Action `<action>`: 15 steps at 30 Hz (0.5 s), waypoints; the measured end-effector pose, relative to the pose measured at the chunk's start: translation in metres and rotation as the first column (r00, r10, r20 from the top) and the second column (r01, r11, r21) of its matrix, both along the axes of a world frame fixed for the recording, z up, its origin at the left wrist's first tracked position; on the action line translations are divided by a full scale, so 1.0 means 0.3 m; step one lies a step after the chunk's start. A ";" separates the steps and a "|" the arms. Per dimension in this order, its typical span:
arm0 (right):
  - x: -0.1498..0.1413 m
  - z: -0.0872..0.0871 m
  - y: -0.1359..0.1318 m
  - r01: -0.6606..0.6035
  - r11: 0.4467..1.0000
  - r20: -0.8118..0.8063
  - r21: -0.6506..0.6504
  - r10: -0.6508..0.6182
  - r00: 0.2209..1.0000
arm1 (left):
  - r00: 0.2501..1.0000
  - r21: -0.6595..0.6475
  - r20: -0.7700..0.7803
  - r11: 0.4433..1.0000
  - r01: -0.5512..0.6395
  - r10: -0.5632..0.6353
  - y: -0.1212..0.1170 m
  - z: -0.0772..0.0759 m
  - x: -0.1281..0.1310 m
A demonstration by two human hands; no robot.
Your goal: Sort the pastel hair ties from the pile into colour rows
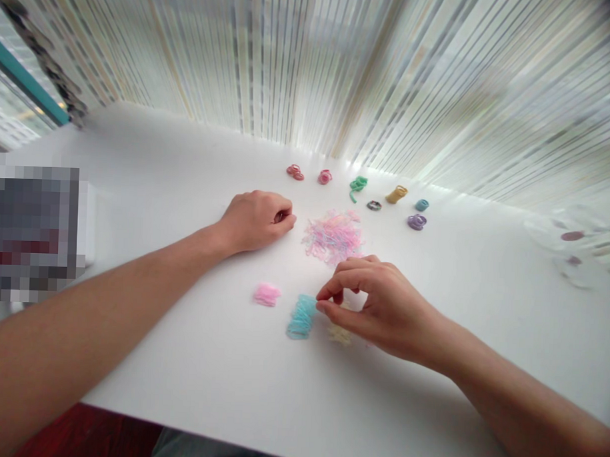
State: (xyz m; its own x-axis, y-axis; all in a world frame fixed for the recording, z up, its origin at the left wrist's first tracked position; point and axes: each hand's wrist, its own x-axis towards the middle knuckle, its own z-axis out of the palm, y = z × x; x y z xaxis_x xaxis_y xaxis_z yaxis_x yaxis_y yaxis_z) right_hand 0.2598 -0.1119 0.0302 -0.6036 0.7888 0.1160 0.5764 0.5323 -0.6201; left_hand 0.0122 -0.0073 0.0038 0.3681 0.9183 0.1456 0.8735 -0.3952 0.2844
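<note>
My right hand [377, 301] pinches thumb and forefinger together at the right edge of a light blue bundle of thin strands or bands [302, 316]; whatever is between the fingertips is too small to name. Partly under this hand lies a pale yellow bundle [340, 333]. My left hand [258, 220] rests on the table in a loose fist, its inside hidden. Just right of its fingertips spreads a loose heap of mixed pink, lilac and pale strands [333, 236]. A small pink bundle [267, 294] lies left of the blue one.
Along the back of the white table [180, 364] lie several small coiled pieces, among them a green one [358, 184], a yellow one [397, 194] and a purple one [416, 222]. A string curtain [271, 61] hangs behind. A blurred-out object [32, 229] stands at left.
</note>
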 end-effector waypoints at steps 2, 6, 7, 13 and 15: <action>0.005 0.006 0.001 0.006 1.000 0.000 0.003 -0.006 1.000 | 1.000 0.000 -0.001 1.000 0.002 -0.002 0.000 0.001 0.000; 0.025 0.034 0.009 0.044 0.999 0.000 -0.003 -0.044 0.999 | 1.000 0.012 -0.004 1.000 0.010 -0.010 0.002 0.000 -0.002; 0.034 0.043 0.013 0.061 0.998 -0.006 -0.001 -0.061 0.998 | 1.000 0.014 -0.004 1.000 0.013 -0.013 0.002 -0.001 -0.003; 0.140 0.085 0.062 0.201 0.975 -0.033 0.094 -0.198 0.980 | 1.000 0.003 0.001 1.000 0.011 -0.011 0.004 -0.004 -0.006; 0.194 0.087 0.089 0.268 0.949 -0.023 0.166 -0.268 0.963 | 1.000 -0.005 0.010 1.000 0.013 -0.013 0.004 -0.003 -0.007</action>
